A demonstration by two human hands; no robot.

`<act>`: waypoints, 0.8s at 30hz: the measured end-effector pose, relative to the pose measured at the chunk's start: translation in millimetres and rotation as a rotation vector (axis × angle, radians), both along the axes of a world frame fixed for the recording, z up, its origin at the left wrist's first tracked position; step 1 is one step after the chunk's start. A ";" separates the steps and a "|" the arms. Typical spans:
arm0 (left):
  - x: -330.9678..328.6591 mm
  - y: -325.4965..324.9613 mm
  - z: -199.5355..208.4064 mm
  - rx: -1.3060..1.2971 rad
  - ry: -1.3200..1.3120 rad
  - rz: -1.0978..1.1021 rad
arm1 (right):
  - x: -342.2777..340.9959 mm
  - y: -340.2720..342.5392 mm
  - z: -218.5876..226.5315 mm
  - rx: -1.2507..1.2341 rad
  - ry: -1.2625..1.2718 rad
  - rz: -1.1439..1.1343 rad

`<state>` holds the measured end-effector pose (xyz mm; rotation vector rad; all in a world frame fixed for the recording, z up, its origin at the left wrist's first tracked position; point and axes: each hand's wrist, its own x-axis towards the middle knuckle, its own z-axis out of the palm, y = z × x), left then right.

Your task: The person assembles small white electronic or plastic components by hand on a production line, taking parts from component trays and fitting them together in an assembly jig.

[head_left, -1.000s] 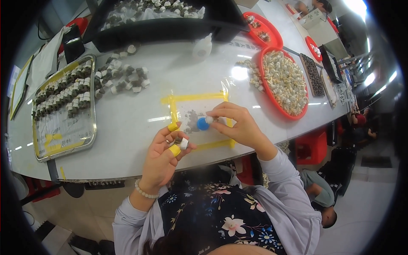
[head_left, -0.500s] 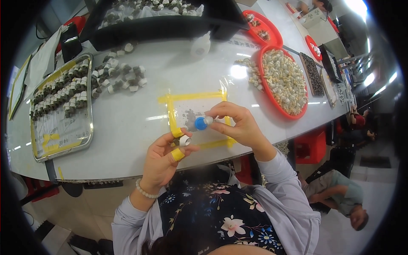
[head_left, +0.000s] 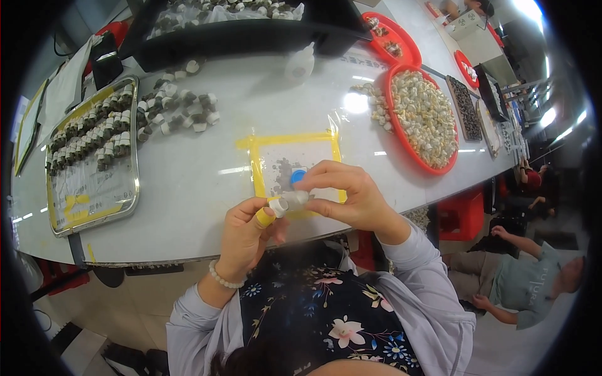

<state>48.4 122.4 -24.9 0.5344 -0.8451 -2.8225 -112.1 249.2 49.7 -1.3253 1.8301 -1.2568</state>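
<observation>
My left hand [head_left: 243, 233], yellow tape around a finger, closes on a small white cylindrical piece [head_left: 279, 207] with its round opening turned right. Pinched in my right hand [head_left: 354, 195] is a small whitish translucent plug-like piece [head_left: 298, 199], close to that opening; whether they touch is hard to tell. A blue cap [head_left: 297, 177] lies just beyond my right fingertips, partly covered by them. Underneath is a stained sheet bordered by yellow tape [head_left: 295, 138]. Farther off, a white squeeze bottle [head_left: 300, 65] stands on the table.
At left, a metal tray [head_left: 136, 169] holds rows of dark-and-white pieces [head_left: 94, 139], with a loose pile [head_left: 179, 109] beside it. A red basket [head_left: 401, 135] of small pale pieces stands right. A black bin [head_left: 251, 45] spans the back. Another person [head_left: 523, 276] is at far right.
My right hand has brought the whitish piece from the blue cap nearer to me, toward the white piece in my left hand. My left fingers have shifted around it. The person at right has moved.
</observation>
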 end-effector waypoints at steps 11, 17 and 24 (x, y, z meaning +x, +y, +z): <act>-0.2 4.5 4.5 -0.119 -0.055 -0.003 | 6.8 -5.2 0.6 0.016 0.083 0.073; -2.6 8.0 4.6 -0.216 -0.086 -0.042 | 6.3 -1.9 -0.5 0.016 0.105 0.088; -3.7 -1.8 10.1 -0.198 -0.121 -0.154 | -12.1 2.5 -1.0 0.108 -0.039 0.215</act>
